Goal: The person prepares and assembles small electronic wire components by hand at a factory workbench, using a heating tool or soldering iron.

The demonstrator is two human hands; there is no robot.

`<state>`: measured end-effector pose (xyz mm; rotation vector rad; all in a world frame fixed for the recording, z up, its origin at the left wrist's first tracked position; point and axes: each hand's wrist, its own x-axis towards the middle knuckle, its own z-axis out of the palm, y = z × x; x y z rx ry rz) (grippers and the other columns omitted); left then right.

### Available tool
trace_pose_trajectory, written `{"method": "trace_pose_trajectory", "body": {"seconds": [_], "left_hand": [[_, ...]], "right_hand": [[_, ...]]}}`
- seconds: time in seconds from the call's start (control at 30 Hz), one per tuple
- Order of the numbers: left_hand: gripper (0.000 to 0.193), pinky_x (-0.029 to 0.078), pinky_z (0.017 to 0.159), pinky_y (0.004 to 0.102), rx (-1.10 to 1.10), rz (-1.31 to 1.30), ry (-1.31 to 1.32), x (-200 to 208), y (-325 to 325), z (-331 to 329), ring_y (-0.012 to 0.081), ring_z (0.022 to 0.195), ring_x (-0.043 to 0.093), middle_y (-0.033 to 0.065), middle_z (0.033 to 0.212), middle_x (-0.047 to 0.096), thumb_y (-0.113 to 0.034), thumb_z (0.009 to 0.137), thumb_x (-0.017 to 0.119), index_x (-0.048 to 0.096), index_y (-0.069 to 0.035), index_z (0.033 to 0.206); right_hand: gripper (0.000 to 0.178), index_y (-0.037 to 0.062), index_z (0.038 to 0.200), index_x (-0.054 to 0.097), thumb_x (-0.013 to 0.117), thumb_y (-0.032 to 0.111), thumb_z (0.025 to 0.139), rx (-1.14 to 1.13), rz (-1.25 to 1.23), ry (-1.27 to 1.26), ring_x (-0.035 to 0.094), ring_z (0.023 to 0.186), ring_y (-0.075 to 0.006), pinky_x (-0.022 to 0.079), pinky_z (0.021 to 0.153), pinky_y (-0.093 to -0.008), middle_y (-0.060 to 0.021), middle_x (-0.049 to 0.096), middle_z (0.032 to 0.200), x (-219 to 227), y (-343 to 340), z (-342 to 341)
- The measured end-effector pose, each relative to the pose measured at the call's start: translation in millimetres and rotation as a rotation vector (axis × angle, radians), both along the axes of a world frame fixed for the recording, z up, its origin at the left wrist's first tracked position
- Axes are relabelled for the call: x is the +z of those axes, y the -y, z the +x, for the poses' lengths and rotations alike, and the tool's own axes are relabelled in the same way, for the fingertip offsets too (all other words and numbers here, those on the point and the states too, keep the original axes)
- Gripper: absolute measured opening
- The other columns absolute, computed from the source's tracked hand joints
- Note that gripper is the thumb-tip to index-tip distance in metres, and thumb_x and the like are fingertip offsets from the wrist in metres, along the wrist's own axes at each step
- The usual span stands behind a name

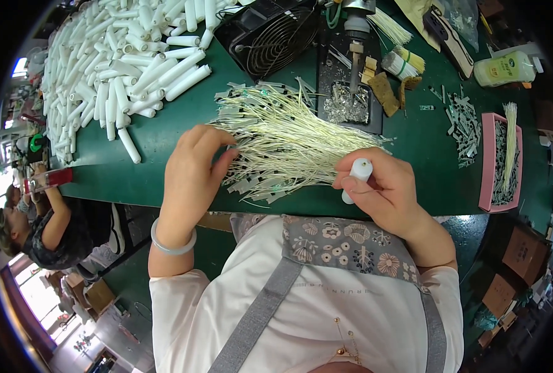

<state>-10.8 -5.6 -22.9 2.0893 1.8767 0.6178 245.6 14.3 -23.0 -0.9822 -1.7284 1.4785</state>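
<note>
left hand (pixel 192 165) at wires (pixel 295 137) | right hand (pixel 385 186) holds tube (pixel 360 169), near table edge (pixel 133 200)

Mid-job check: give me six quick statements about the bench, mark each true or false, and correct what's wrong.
1. The right hand holds a white tube. True.
2. The left hand is at the right side of the wires. False: it is at their left side.
3. A pink box sits toward the right end of the green table. True.
4. The pile of white tubes lies beside the pink box. False: it is at the table's left.
5. A pale bracelet circles the left wrist. True.
6. The black fan is nearer the person than the wires. False: it is beyond them.
</note>
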Motion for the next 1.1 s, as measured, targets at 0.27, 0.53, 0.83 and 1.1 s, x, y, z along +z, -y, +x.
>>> {"method": "trace_pose_trajectory", "body": {"seconds": [0.27, 0.53, 0.83, 1.1], "left_hand": [[0.014, 0.044, 0.068, 0.0325, -0.175, 0.092, 0.091, 1.2, 3.2, -9.3, 0.026, 0.079, 0.055, 0.0115, 0.084, 0.058, 0.004, 0.074, 0.057, 0.049, 0.0, 0.086], [0.01, 0.047, 0.067, 0.0287, -0.201, -0.076, 1.073, 35.5, 14.4, 18.1, 0.0208, 0.073, 0.057, 0.0141, 0.092, 0.056, 0.0, 0.08, 0.055, 0.049, 0.0, 0.088], [0.009, 0.043, 0.058, 0.0192, -0.057, 0.053, 1.417, 39.5, -18.8, 3.3, 0.0113, 0.06, 0.048, 0.0027, 0.075, 0.052, -0.003, 0.083, 0.052, 0.055, -0.005, 0.091], [0.007, 0.039, 0.049, 0.0197, -0.285, -0.03, 1.38, 34.3, -9.5, -24.8, 0.0087, 0.06, 0.05, -0.0003, 0.074, 0.052, 0.001, 0.081, 0.047, 0.052, -0.003, 0.08]], "right_hand": [[0.022, 0.0026, 0.091, 0.058, 0.067, 0.014, 0.075, 0.061, 0.206, 0.109, 0.059, 0.059, -0.0168, 0.046, 0.054, -0.0251, -0.0082, 0.06, 0.072, 3.2, -8.9, -0.5], [0.033, 0.0045, 0.095, 0.061, 0.072, 0.017, 0.068, 0.184, 0.362, 0.272, 0.06, 0.061, -0.0185, 0.046, 0.055, -0.0265, -0.01, 0.061, 0.073, 0.6, -5.6, -14.5], [0.017, 0.0089, 0.085, 0.062, 0.066, 0.018, 0.071, 0.059, 0.353, 0.36, 0.061, 0.063, -0.0252, 0.048, 0.055, -0.0321, -0.0101, 0.062, 0.075, 7.5, -14.1, 28.6], [0.046, 0.0041, 0.104, 0.056, 0.073, 0.023, 0.066, 0.124, 0.618, 0.476, 0.06, 0.059, -0.0226, 0.047, 0.052, -0.0308, -0.0082, 0.061, 0.072, 2.1, -3.0, -2.3]]}}
